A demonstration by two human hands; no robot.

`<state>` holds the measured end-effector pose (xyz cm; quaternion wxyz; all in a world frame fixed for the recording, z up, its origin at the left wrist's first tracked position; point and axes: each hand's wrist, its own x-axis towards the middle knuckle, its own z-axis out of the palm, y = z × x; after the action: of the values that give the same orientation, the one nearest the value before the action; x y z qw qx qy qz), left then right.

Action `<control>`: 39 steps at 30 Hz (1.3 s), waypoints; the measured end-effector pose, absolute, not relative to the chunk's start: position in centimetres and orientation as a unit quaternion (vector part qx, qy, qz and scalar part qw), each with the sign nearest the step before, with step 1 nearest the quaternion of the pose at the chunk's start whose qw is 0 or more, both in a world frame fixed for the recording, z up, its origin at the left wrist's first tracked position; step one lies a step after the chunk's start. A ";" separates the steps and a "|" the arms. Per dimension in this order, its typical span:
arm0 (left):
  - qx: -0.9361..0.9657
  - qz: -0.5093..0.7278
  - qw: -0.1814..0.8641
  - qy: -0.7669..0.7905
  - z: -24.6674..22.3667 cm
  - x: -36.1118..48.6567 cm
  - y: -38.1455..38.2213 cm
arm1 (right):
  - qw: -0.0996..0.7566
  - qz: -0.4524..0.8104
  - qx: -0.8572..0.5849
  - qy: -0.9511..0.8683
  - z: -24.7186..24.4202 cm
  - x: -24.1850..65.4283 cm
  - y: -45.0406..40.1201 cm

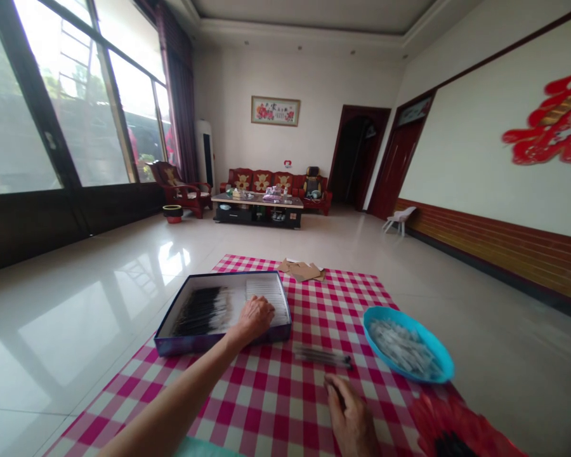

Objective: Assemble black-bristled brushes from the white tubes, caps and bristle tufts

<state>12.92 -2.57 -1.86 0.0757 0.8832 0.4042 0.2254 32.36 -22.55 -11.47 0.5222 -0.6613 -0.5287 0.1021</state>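
So: left hand (254,319) lies palm down, grip wide and flat, on white rows (266,297) inside a shallow blue box (221,344), just beside a dark-bristled bundle (202,311). Right hand (351,416) sits lower over the pink-checked cloth (285,406), grip narrow, curled on something thin and dark; cannot tell what. Loose thin dark sticks (322,357) lie just ahead of it, long axis nearly crosswise, right hand the nearer. Blue bowl (390,317) of white packets (402,348) off to the right.
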 end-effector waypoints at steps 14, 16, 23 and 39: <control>0.943 0.234 -0.010 0.237 -6.6 19.4 -12.8 | 0.585 0.126 -0.689 -0.409 -10.7 32.8 -23.1; 0.944 0.219 -0.015 0.245 -7.4 20.0 -13.1 | 0.597 0.126 -0.689 -0.391 -10.3 32.8 -23.2; 0.940 0.197 0.003 0.279 -7.8 19.9 -14.0 | 0.645 0.074 -0.699 -0.298 -9.9 33.6 -23.3; 0.932 0.183 0.018 0.313 -8.1 21.0 -14.6 | 0.628 0.028 -0.707 -0.325 -11.1 34.3 -22.6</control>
<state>20.96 -14.64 -8.10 0.0180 0.9317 0.3133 0.1829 34.33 -22.61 -11.06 0.6276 -0.7069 -0.3249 0.0280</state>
